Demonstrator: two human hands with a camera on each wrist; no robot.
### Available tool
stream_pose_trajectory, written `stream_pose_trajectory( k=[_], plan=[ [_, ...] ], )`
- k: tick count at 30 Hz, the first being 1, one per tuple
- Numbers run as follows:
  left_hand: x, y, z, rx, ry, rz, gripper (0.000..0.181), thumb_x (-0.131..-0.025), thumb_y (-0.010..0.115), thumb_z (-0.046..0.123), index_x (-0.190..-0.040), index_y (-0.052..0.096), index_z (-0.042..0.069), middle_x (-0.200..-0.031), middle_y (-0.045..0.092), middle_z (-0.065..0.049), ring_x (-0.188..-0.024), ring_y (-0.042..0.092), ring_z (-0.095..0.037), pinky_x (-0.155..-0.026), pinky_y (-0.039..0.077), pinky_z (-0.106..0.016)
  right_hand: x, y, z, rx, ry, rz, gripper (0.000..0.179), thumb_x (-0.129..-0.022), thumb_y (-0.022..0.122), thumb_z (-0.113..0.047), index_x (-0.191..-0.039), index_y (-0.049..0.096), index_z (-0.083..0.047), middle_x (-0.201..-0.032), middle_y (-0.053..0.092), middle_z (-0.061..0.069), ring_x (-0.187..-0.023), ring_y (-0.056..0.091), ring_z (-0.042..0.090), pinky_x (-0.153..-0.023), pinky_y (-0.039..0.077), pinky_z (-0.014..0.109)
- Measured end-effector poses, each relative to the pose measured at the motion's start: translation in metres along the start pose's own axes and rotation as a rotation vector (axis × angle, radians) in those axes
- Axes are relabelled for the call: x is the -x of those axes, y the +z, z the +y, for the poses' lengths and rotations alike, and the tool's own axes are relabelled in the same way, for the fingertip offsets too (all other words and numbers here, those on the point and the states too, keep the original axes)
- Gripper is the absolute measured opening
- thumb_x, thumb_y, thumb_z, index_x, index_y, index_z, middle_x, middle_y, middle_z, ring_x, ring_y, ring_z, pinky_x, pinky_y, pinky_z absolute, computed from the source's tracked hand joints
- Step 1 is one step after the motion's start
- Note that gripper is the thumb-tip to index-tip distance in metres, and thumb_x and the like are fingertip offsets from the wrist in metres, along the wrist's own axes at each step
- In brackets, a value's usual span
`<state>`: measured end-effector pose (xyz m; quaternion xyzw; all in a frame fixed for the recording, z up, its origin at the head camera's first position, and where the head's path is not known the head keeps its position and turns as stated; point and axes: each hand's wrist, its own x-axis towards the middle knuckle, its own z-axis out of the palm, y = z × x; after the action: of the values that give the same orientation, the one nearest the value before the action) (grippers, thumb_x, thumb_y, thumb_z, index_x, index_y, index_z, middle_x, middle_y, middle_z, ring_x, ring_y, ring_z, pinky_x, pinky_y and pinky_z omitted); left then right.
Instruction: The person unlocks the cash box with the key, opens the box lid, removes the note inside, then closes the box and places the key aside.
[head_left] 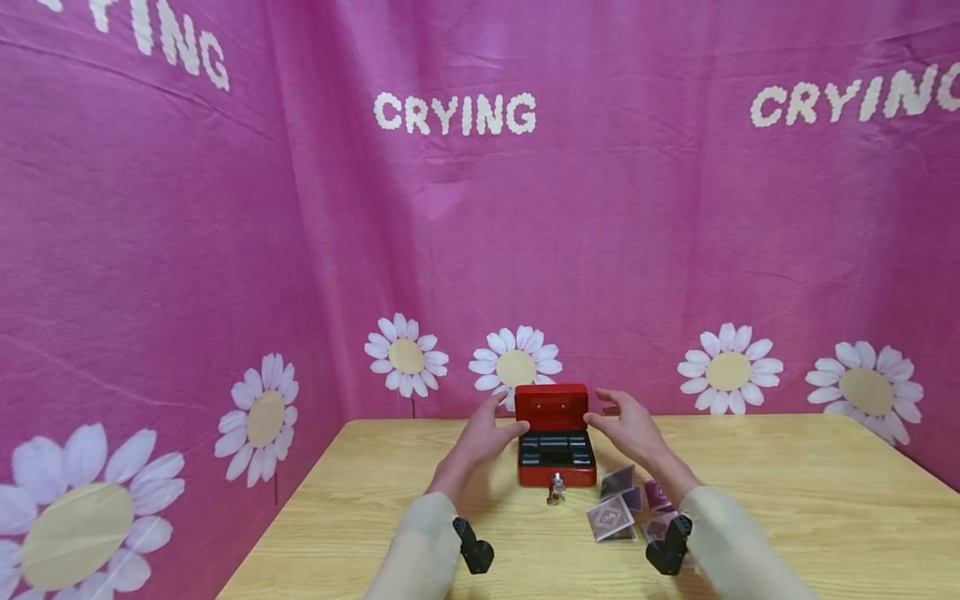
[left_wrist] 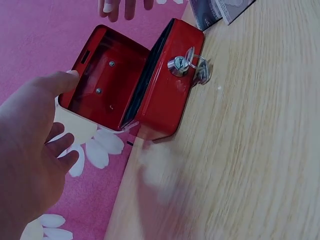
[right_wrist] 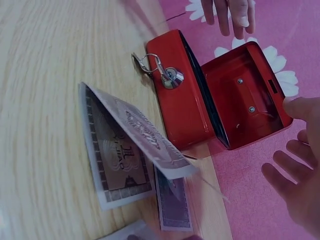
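Note:
A red metal cash box [head_left: 534, 477] stands on the table with its lid [head_left: 552, 405] raised and a black compartment tray [head_left: 531, 451] inside. From the front lock hang keys [right_wrist: 141, 65] on a ring. My left hand [head_left: 482, 435] is at the lid's left edge, thumb at the rim and fingers loosely bent behind it. On the other side, my right hand [head_left: 632, 430] has its thumb at the lid's right edge, with its fingers spread and slightly bent. Whether either thumb touches the lid, I cannot tell. Neither hand grips anything.
Several folded paper notes [head_left: 611, 518] lie or stand right of the box, beneath my right forearm. The wooden table [head_left: 787, 492] meets a pink daisy-printed curtain [head_left: 600, 250] at the back and left. Black wrist cameras [head_left: 472, 547] sit on both sleeves.

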<state>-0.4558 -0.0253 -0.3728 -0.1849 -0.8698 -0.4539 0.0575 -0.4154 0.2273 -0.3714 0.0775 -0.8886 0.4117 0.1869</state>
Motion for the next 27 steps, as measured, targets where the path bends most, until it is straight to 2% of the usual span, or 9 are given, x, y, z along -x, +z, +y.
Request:
stream_pose_trajectory(
  k=[5,11,18,27],
  plan=[
    [0.001,0.004,0.005,-0.003,-0.019,-0.022,0.078,-0.09,0.069,0.036,-0.155,0.033,0.014,-0.154,0.043,-0.013,-0.138,0.043,-0.035,-0.11,0.038,-0.062,-0.002,0.003,-0.002,-0.054,0.016,-0.039,0.064,-0.096,0.064,-0.025,-0.147,0.039,0.005,-0.149,0.043,0.029,-0.131,0.049,0.046,-0.103,0.048,0.055],
    [0.0,0.009,0.011,0.072,-0.041,-0.036,0.076,-0.092,0.067,0.035,-0.156,0.032,0.016,-0.152,0.045,-0.012,-0.137,0.044,-0.035,-0.11,0.037,-0.063,-0.004,0.01,-0.005,-0.124,0.025,-0.072,0.066,-0.095,0.063,-0.02,-0.149,0.035,0.006,-0.149,0.042,0.03,-0.135,0.045,0.047,-0.107,0.044,0.056],
    [0.001,0.013,0.01,0.174,0.015,-0.002,0.071,-0.092,0.067,0.027,-0.154,0.036,0.011,-0.145,0.053,-0.016,-0.133,0.05,-0.035,-0.11,0.041,-0.056,0.001,0.014,-0.01,-0.173,0.046,-0.071,0.067,-0.094,0.062,-0.017,-0.15,0.034,0.006,-0.149,0.042,0.03,-0.137,0.042,0.046,-0.111,0.038,0.059],
    [0.011,0.02,0.007,0.171,0.002,0.029,0.069,-0.093,0.065,0.022,-0.154,0.034,0.01,-0.149,0.05,-0.015,-0.139,0.044,-0.035,-0.114,0.035,-0.059,0.011,0.015,-0.011,-0.19,0.072,-0.05,0.064,-0.094,0.063,-0.017,-0.149,0.038,0.004,-0.148,0.044,0.029,-0.137,0.043,0.046,-0.111,0.038,0.059]
  ],
)
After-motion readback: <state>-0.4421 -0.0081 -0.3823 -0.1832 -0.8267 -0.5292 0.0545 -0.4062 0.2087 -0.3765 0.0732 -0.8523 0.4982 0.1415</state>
